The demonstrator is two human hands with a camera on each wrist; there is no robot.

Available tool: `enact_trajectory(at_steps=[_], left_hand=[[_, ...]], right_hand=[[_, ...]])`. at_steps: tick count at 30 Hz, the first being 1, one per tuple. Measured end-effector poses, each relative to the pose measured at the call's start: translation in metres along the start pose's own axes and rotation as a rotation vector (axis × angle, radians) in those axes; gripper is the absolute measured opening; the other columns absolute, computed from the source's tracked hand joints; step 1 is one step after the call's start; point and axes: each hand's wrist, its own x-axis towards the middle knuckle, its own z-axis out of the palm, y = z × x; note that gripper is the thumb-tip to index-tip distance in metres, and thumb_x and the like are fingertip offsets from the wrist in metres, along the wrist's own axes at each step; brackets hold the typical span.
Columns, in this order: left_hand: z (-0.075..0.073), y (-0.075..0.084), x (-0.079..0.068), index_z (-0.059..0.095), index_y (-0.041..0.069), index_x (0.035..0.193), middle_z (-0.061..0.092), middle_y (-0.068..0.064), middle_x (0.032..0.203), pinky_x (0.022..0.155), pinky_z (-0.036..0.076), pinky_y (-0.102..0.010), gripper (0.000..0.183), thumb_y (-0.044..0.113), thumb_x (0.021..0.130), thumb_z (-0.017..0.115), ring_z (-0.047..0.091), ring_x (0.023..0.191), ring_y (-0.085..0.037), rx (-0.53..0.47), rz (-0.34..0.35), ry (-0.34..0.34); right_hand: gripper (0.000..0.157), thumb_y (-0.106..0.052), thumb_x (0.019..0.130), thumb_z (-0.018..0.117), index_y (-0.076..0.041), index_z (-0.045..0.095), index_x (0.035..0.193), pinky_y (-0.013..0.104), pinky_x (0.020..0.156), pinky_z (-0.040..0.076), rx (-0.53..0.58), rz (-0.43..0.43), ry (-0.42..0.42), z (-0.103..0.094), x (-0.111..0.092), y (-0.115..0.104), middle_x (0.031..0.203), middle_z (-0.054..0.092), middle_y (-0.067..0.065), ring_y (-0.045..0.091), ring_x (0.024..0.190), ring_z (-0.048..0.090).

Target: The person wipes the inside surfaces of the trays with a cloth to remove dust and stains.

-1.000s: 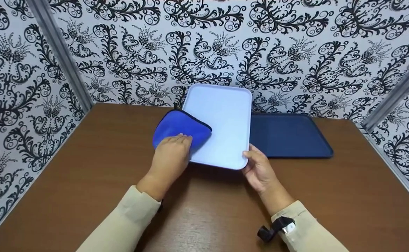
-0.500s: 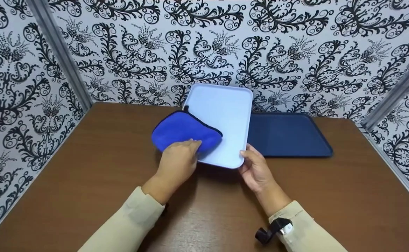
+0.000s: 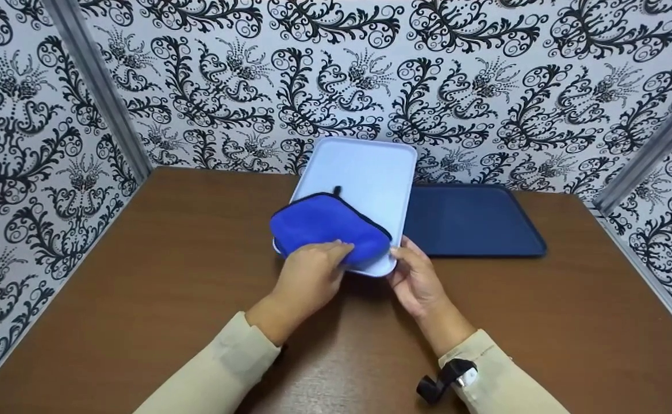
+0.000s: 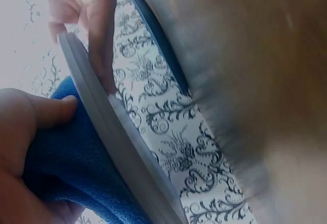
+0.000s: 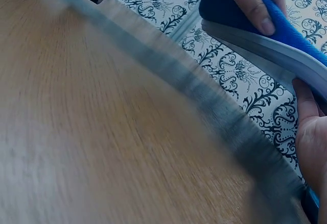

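Observation:
My left hand (image 3: pixel 311 277) grips a blue microfiber cloth (image 3: pixel 318 221) with black edging and a small black loop. The cloth lies against the lower part of a pale, rimmed tray (image 3: pixel 364 167), covering its lower left area in the head view. My right hand (image 3: pixel 421 284) holds that tray near its lower right corner, thumb on the face and fingers behind. The tray is raised and tilted above the table. From the left wrist, the cloth (image 4: pixel 76 147) shows bunched under the thumb, beside the tray's edge (image 4: pixel 110 127).
A dark blue tray (image 3: pixel 473 221) lies flat on the brown wooden table (image 3: pixel 140 270), behind and to the right of the pale one. Patterned black-and-white panels (image 3: pixel 358 69) with grey metal posts (image 3: pixel 91 86) enclose the back and sides. A black strap (image 3: pixel 448 379) hangs at the right wrist.
My left hand has slid the cloth rightward and slightly down across the pale tray, from its left edge to near its lower right corner. The right hand keeps hold, shifting slightly left.

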Motion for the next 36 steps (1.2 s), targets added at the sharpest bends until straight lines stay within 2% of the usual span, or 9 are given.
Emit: enact_trajectory(at_steps=[5,11,15,21,27,31,36], left_hand=[[0.002,0.009,-0.001,0.078,0.008,0.116,0.080,-0.008,0.113,0.094,0.062,-0.038,0.025,0.010,0.091,0.077,0.077,0.108,-0.022,-0.007,0.049,0.012],[0.000,0.013,0.000,0.077,0.008,0.118,0.079,-0.007,0.115,0.096,0.061,-0.037,0.026,0.012,0.092,0.077,0.076,0.111,-0.022,-0.002,0.082,-0.028],[-0.003,0.013,0.001,0.077,0.010,0.121,0.078,-0.006,0.119,0.100,0.059,-0.037,0.027,0.007,0.094,0.073,0.074,0.115,-0.021,0.018,0.141,-0.081],[-0.015,0.011,0.003,0.077,0.012,0.122,0.077,-0.005,0.124,0.103,0.058,-0.039,0.032,-0.001,0.095,0.067,0.072,0.120,-0.021,0.081,0.221,-0.193],[-0.024,0.010,0.005,0.079,0.014,0.116,0.077,-0.004,0.122,0.103,0.057,-0.039,0.025,0.004,0.099,0.064,0.072,0.119,-0.022,0.139,0.223,-0.248],[-0.025,0.006,0.005,0.081,0.015,0.109,0.078,-0.002,0.119,0.104,0.057,-0.037,0.022,0.003,0.098,0.065,0.073,0.117,-0.021,0.179,0.227,-0.250],[-0.025,0.000,0.004,0.081,0.017,0.102,0.079,0.000,0.115,0.103,0.057,-0.035,0.024,0.000,0.096,0.064,0.073,0.116,-0.019,0.221,0.208,-0.254]], right_hand=[[0.035,0.004,0.100,0.035,-0.006,0.064,0.118,0.026,0.082,0.062,0.006,0.002,-0.005,0.000,0.000,0.001,0.106,0.074,0.005,0.014,0.092,0.073],[0.035,0.003,0.101,0.035,-0.005,0.062,0.122,0.026,0.084,0.062,0.006,0.004,-0.006,-0.001,-0.001,0.001,0.110,0.074,0.006,0.015,0.096,0.074],[0.034,0.002,0.101,0.036,-0.005,0.063,0.119,0.026,0.082,0.062,-0.004,-0.004,0.001,-0.001,0.000,-0.001,0.107,0.074,0.005,0.014,0.093,0.074],[0.030,-0.001,0.102,0.039,-0.002,0.061,0.121,0.027,0.082,0.063,-0.030,-0.010,0.022,-0.004,0.001,-0.002,0.103,0.075,0.006,0.016,0.090,0.074],[0.029,0.000,0.101,0.042,-0.005,0.068,0.114,0.025,0.076,0.063,-0.025,-0.016,0.049,-0.007,0.001,-0.003,0.098,0.075,0.005,0.014,0.083,0.073],[0.031,0.002,0.102,0.040,-0.005,0.069,0.109,0.025,0.073,0.063,-0.009,-0.022,0.056,-0.009,0.002,-0.004,0.095,0.075,0.005,0.014,0.081,0.073],[0.032,0.003,0.101,0.040,-0.006,0.070,0.108,0.025,0.076,0.063,-0.006,-0.028,0.053,-0.013,0.003,-0.006,0.097,0.076,0.005,0.014,0.085,0.073]])
